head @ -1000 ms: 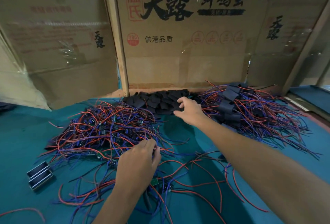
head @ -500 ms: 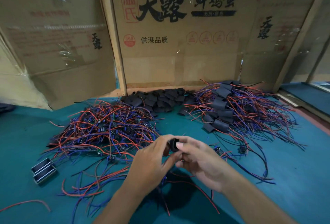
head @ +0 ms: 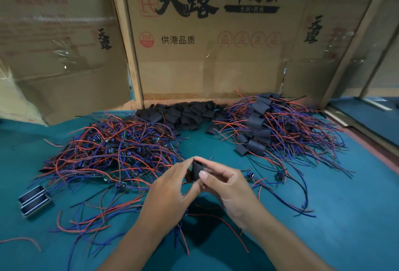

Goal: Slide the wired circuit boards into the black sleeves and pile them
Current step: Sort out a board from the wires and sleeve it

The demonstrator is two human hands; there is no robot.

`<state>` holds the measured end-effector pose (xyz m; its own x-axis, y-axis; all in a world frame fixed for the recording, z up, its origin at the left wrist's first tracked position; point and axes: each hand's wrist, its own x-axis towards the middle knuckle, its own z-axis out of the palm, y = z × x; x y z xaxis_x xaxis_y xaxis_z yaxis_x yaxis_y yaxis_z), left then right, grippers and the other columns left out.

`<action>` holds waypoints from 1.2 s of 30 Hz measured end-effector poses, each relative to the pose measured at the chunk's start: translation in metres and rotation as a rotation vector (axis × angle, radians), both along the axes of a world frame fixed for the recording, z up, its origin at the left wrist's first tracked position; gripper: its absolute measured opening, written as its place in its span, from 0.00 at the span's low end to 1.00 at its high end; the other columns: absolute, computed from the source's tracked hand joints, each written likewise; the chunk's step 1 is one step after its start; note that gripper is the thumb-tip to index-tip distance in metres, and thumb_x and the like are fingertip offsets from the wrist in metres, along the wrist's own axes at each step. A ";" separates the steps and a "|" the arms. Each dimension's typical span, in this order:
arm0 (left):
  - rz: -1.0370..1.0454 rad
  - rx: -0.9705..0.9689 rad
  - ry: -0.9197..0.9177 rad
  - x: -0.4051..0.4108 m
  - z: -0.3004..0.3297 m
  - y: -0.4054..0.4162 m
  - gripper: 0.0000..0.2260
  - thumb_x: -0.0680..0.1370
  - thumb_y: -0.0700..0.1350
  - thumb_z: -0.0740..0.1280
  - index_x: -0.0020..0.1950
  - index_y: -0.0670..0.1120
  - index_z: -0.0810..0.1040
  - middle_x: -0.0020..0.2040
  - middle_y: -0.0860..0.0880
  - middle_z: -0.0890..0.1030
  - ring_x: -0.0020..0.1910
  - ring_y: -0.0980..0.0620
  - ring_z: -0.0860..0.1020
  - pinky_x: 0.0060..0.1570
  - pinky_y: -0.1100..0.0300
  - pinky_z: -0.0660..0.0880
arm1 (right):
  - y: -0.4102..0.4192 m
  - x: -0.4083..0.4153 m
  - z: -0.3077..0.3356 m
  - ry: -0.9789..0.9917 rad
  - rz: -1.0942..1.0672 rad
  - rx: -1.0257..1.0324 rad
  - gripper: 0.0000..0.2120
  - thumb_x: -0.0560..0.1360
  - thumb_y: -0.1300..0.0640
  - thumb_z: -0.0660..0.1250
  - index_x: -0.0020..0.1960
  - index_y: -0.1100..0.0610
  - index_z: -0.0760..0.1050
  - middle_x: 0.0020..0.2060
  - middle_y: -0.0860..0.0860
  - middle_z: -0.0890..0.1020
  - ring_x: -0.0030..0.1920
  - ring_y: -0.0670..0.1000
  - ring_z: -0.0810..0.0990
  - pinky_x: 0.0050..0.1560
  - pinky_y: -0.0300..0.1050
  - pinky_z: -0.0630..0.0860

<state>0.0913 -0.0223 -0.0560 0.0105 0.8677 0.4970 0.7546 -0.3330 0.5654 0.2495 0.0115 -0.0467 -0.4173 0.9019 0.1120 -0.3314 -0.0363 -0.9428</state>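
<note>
My left hand (head: 172, 193) and right hand (head: 224, 184) each pinch the sleeve (head: 197, 170) (raised off the worktop) so its mouth stays open for a board.

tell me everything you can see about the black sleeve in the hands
The black sleeve is a short, matte, flattened piece of tubing, soft-looking. It is held above the teal table, in front of the person. The left hand grips its left side; the right hand pinches it, thumb across its front. Its lower end is hidden by the fingers, so whether a board is inside cannot be told.
</note>
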 end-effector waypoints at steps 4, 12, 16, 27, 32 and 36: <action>0.014 -0.006 0.124 0.008 0.005 -0.004 0.21 0.79 0.60 0.59 0.65 0.50 0.77 0.47 0.54 0.76 0.49 0.51 0.78 0.47 0.52 0.76 | 0.003 0.003 -0.003 0.086 0.033 -0.077 0.17 0.71 0.60 0.72 0.60 0.59 0.81 0.42 0.55 0.84 0.38 0.49 0.79 0.45 0.40 0.78; -0.102 -0.152 0.507 -0.013 0.030 -0.001 0.26 0.76 0.69 0.48 0.58 0.53 0.73 0.51 0.57 0.74 0.52 0.55 0.71 0.49 0.57 0.72 | 0.006 0.003 -0.006 -0.041 -0.008 0.003 0.17 0.69 0.55 0.76 0.58 0.54 0.83 0.46 0.55 0.84 0.42 0.50 0.80 0.41 0.40 0.78; -0.141 -0.269 0.427 -0.067 0.048 0.034 0.13 0.82 0.58 0.60 0.57 0.53 0.79 0.50 0.58 0.78 0.51 0.58 0.73 0.52 0.62 0.70 | 0.005 0.002 -0.005 -0.070 -0.057 -0.003 0.14 0.67 0.57 0.76 0.52 0.59 0.83 0.40 0.56 0.83 0.39 0.52 0.80 0.37 0.41 0.78; -0.180 -0.204 1.233 -0.081 0.046 0.142 0.15 0.83 0.46 0.60 0.71 0.48 0.73 0.65 0.48 0.78 0.61 0.46 0.75 0.55 0.52 0.74 | 0.010 -0.021 -0.004 -0.177 -0.220 0.037 0.08 0.74 0.59 0.72 0.51 0.62 0.80 0.37 0.52 0.82 0.38 0.48 0.80 0.35 0.41 0.78; -0.293 -0.138 1.302 -0.086 0.047 0.145 0.16 0.82 0.49 0.62 0.70 0.50 0.72 0.61 0.50 0.79 0.59 0.48 0.76 0.54 0.53 0.72 | 0.003 -0.014 -0.013 -0.093 -0.274 0.054 0.13 0.67 0.50 0.74 0.48 0.56 0.83 0.39 0.51 0.84 0.41 0.48 0.82 0.35 0.40 0.77; -0.272 -0.073 1.255 -0.090 0.052 0.138 0.17 0.83 0.53 0.61 0.71 0.51 0.71 0.64 0.52 0.78 0.62 0.49 0.77 0.58 0.51 0.74 | 0.009 -0.006 -0.011 -0.013 -0.324 0.031 0.13 0.67 0.50 0.74 0.48 0.56 0.83 0.39 0.52 0.83 0.41 0.48 0.81 0.35 0.40 0.77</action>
